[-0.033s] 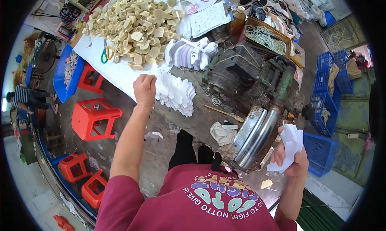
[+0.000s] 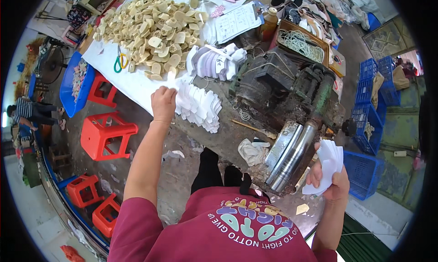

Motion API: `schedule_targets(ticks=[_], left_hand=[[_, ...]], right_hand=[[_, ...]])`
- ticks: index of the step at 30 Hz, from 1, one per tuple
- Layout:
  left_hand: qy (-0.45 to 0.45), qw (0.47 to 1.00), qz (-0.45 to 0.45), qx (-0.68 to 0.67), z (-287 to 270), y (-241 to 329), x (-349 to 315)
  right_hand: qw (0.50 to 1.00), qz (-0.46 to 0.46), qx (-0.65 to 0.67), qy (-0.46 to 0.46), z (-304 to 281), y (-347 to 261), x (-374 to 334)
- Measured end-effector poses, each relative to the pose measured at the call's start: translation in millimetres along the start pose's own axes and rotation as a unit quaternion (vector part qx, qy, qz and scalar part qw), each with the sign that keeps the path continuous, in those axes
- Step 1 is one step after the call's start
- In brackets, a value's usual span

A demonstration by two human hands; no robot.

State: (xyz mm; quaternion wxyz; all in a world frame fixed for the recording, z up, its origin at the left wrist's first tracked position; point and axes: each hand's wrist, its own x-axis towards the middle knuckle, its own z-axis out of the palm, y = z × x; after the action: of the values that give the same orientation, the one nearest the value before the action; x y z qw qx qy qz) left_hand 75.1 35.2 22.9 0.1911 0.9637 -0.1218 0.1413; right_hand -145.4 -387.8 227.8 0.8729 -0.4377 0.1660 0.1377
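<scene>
Right hand (image 2: 338, 185): nearest item. Fingers and thumb closed round a fan of thin white cut-outs (image 2: 331, 164), which is carried clear of the worktop (image 2: 228, 141); long axis of the fan set from 1 to 7 o'clock.

Polished steel roller (image 2: 292, 159): found at 10 o'clock from the right hand, just beside it; long axis likewise from 1 to 7 o'clock.

Crumpled white cloth (image 2: 252, 152): laid at 9 o'clock from the roller, near it.

Left hand (image 2: 163, 102): placed at the near edge of the worktop. Fingers drawn together, tips pointed to 12 o'clock; a bright white piece is seen at the tips, but whether it is pinched cannot be told.

Staggered pile of white cut-outs (image 2: 199, 107): spread on the worktop at 3 o'clock from the left hand, directly beside it, and at 10 o'clock from the right hand, well apart, with the roller set between. Long axis run from 11 to 5 o'clock. The left hand is clearly the nearer.

Banded bundle of white and lilac pieces (image 2: 215, 63): stood at 2 o'clock from the left hand, beyond the pile.

Heap of beige moulded pieces (image 2: 153, 31): massed at 12 o'clock from the left hand, farthest listed.
</scene>
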Motion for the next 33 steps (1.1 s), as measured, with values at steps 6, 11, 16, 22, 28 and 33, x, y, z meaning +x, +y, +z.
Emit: schedule_targets(ticks=[6, 11, 16, 22, 28, 33], left_hand=[[-0.001, 0.994, 0.024, 0.108, 25.5, 6.5, -43.6], [-0.078, 0.924, -0.064, -0.369, -32.7, 161.9, -43.1], [-0.322, 0.622, -0.111, -0.705, -107.8, 287.2, -35.2], [-0.291, 0.596, -0.161, -0.731, -101.6, 279.0, -32.5], [-0.287, 0.675, -0.076, -0.676, -93.6, 302.9, -49.0], [-0.155, 0.867, 0.044, -0.471, -76.1, 272.5, -51.0]], right_hand=[[0.992, -0.007, -0.101, 0.081, 17.0, 1.3, 9.2], [0.947, -0.020, -0.290, 0.138, 43.6, 4.7, 18.0], [0.957, -0.095, -0.261, 0.086, 58.6, 14.4, 17.2], [0.958, -0.113, -0.202, 0.172, -2.2, -22.9, -15.2], [0.987, 0.021, -0.159, 0.018, 0.7, -13.1, -31.6], [0.954, 0.140, -0.259, 0.050, -47.6, -20.7, -39.7]])
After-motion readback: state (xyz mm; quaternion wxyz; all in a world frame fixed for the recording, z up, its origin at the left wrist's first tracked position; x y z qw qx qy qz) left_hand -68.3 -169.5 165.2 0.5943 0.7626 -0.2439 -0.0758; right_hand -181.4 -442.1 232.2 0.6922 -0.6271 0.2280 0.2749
